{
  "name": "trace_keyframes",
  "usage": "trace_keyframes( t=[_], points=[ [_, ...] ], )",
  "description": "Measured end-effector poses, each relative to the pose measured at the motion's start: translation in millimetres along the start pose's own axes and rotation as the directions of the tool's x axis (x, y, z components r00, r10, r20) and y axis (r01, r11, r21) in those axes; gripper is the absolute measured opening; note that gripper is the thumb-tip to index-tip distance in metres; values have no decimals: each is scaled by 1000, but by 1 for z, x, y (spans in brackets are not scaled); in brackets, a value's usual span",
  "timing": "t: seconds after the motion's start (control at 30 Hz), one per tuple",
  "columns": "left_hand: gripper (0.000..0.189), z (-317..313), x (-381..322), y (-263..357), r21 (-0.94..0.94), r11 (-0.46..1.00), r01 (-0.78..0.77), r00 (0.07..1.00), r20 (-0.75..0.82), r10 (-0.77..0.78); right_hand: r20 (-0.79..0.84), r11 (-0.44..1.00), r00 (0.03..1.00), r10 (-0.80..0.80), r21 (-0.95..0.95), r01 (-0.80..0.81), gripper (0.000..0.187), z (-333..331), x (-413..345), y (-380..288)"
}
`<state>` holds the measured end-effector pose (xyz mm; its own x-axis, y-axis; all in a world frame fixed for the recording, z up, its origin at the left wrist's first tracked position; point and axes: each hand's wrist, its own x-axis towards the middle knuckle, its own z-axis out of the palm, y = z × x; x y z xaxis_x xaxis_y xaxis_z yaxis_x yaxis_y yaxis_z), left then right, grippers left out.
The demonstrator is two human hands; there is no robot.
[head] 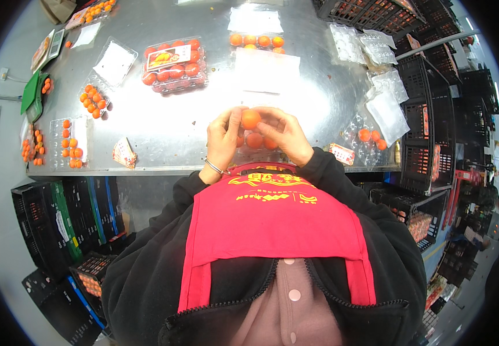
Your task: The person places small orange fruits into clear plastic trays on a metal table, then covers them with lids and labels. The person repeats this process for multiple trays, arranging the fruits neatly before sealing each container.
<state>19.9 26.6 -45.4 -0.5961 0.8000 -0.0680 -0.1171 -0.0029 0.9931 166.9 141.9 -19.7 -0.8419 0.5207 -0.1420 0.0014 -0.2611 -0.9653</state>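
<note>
Between my left hand [225, 134] and my right hand [287, 133] is one orange-red tomato [251, 119], with the fingers of both hands on it. Just below it, more tomatoes [254, 140] sit in a clear plastic tray, partly hidden by my hands. Beyond my hands lies a white sheet [267, 71], and past it a row of tomatoes [263, 41] in a clear tray. Up and to the left stands a filled clear clamshell pack [175, 65] of red tomatoes with a printed label on top.
Part-filled trays of small orange fruit [93, 101] lie at the left, near a green scale [34, 96]. Printed cards [124, 153] lie by the steel table's front edge [167, 169]. Empty clear trays [377, 47] and a tray with several tomatoes [364, 135] are at right, beside black crates [418, 86].
</note>
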Motion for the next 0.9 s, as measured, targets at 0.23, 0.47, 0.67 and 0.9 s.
trace_keyframes(
  t=[0.23,0.47,0.67,0.9],
  points=[
    [37,2,-2,7,-123,988,93,996,22,-91,4,996,996,85,31,-85,38,2,-1,-6],
    [32,-23,7,-14,-45,999,23,984,-173,-30,-141,992,985,101,84,-90,35,-18,10,1],
    [48,-41,6,-53,283,959,23,978,-206,38,-27,572,931,-365,-795,201,29,-49,41,11],
    [48,-44,-5,-71,52,963,265,963,-60,-262,243,191,919,-311,-931,311,25,-35,65,33]
  ],
)
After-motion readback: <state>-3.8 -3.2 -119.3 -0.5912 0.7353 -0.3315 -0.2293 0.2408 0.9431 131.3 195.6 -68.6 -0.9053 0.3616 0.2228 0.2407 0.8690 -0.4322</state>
